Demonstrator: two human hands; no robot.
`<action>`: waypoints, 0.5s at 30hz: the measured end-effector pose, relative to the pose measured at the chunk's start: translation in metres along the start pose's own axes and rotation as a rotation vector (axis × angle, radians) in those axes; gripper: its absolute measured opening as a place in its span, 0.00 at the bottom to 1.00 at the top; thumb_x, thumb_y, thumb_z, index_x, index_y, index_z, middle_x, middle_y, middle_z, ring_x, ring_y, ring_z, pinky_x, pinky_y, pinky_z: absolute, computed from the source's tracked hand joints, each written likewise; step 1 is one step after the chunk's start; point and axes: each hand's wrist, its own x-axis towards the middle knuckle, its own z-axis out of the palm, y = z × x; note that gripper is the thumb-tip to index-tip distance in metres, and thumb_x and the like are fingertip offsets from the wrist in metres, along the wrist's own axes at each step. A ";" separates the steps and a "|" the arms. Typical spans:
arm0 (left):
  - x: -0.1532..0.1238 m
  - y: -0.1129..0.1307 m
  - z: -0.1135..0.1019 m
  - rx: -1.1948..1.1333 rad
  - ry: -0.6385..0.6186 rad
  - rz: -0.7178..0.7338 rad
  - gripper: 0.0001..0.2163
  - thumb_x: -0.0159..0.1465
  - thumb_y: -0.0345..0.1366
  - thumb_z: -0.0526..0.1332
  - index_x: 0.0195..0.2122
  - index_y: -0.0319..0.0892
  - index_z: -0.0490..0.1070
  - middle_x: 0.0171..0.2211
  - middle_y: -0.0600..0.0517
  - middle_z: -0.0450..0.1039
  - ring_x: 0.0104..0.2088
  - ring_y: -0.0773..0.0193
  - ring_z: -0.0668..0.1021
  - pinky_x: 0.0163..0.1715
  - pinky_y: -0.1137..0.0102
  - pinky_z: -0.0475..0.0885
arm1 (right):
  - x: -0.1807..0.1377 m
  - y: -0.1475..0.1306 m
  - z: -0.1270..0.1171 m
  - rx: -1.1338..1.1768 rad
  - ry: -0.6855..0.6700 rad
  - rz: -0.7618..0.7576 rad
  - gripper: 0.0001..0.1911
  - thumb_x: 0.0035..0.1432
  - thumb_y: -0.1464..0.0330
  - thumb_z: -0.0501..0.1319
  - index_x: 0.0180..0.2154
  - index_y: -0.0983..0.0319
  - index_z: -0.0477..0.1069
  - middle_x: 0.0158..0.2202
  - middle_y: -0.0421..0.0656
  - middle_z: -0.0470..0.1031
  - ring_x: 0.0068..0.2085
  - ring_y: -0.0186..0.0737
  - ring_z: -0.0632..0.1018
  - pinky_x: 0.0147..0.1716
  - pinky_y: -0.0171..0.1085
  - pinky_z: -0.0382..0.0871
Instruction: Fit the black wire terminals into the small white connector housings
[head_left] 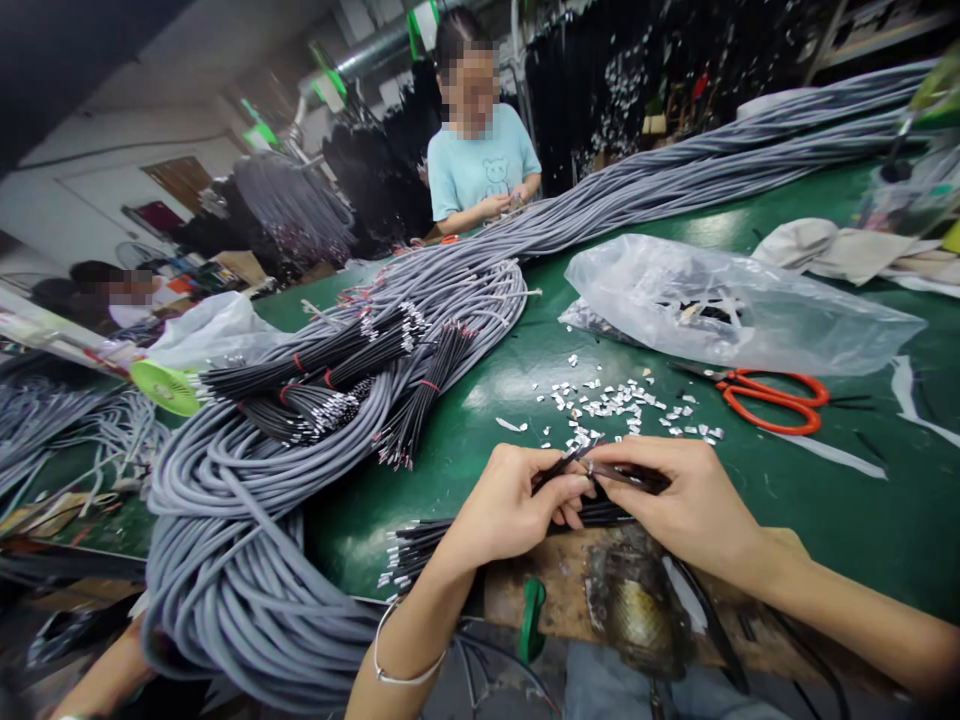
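Observation:
My left hand (529,495) pinches a thin black cable (551,470) between thumb and fingers. Close against it, my right hand (679,490) is closed on a dark, slim tool that looks like tweezers (634,474), its tip meeting the cable end near a small shiny piece. Fingers partly hide that meeting point. Under both hands lies a bundle of short black cables (420,548) with silvery ends at the left. Small silvery clips (600,400) are scattered on the green table just beyond my fingers.
Orange-handled scissors (780,395) and a clear plastic bag (750,310) lie to the right. Thick grey cable coils (225,510) fill the left, carrying tied black cable bundles (424,385). A worn metal device (637,605) sits at the near edge. A co-worker (484,160) sits opposite.

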 end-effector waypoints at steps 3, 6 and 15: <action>-0.002 0.002 -0.002 0.012 -0.153 -0.008 0.14 0.65 0.38 0.53 0.29 0.36 0.73 0.18 0.52 0.72 0.19 0.70 0.73 0.23 0.77 0.68 | 0.002 0.002 -0.002 -0.068 0.101 -0.001 0.09 0.51 0.74 0.58 0.31 0.61 0.77 0.29 0.40 0.79 0.28 0.36 0.78 0.27 0.33 0.73; -0.002 0.005 -0.005 0.113 -0.043 0.043 0.11 0.64 0.36 0.55 0.33 0.38 0.75 0.26 0.49 0.76 0.28 0.67 0.76 0.31 0.75 0.70 | 0.004 0.004 -0.006 -0.105 0.218 0.039 0.09 0.52 0.71 0.59 0.33 0.62 0.77 0.30 0.42 0.79 0.26 0.37 0.77 0.27 0.35 0.72; 0.001 0.000 -0.005 0.017 0.220 0.011 0.10 0.61 0.35 0.59 0.38 0.35 0.76 0.30 0.47 0.78 0.30 0.63 0.78 0.33 0.73 0.73 | 0.001 -0.002 -0.006 -0.180 0.122 -0.062 0.15 0.58 0.63 0.58 0.46 0.59 0.72 0.42 0.43 0.77 0.41 0.40 0.77 0.42 0.38 0.71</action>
